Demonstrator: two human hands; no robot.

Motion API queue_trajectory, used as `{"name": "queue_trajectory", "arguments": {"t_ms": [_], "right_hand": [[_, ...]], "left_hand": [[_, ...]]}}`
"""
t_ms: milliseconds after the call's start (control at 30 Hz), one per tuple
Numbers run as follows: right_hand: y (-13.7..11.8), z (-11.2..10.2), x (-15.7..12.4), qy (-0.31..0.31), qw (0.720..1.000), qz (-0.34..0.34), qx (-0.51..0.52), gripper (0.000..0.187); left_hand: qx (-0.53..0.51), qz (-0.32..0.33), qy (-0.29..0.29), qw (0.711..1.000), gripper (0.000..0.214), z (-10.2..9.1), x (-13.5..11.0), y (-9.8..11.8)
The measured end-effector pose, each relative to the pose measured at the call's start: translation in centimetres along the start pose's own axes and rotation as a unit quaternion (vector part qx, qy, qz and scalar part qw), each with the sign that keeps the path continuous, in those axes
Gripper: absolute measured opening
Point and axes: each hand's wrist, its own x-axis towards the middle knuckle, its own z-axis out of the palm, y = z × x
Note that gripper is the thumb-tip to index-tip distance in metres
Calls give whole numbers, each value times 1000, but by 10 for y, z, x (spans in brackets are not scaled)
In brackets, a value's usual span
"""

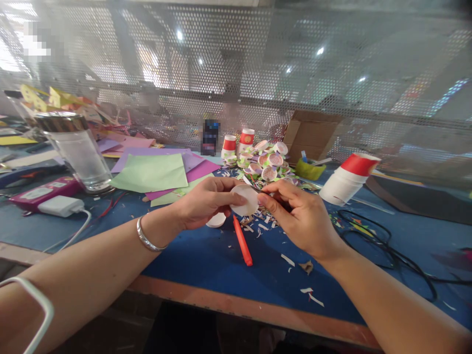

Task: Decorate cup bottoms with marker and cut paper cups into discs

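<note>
Blue worktop (206, 265) before a perforated grey metal screen (236, 54). From left to right: clear glass bottle with shiny lid (83, 160); pale green paper sheet (151, 172); left hand (206, 201), thumb and fingers nearly closed on a round white paper disc (248, 201) raised above the worktop; slim orange-red pen-like rod (242, 242), lying nearer the front edge; right hand (300, 214), curled, its thumb and fingertips pinching the disc's right edge, any tool within indiscernible; stacked red-and-white paper cups (348, 179). Judged light, thin and easily creased, the disc is best gripped by its rim.
</note>
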Motion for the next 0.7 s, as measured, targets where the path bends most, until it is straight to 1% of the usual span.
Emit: {"name": "queue_trajectory", "arguments": {"t_ms": [167,367,533,700], "right_hand": [[1,1,1,-14,1000,-3,-2,22],[1,1,-1,-12,999,-19,-24,22],[2,1,0,-12,999,-24,-27,22],[0,2,1,-16,1000,-9,-17,22]], "left_hand": [[-19,-5,1,1000,6,2,0,3],[41,-24,25,999,16,-2,1,-1],[54,-21,22,998,18,-4,2,-3],[55,-20,27,998,23,-4,1,-2]]}}
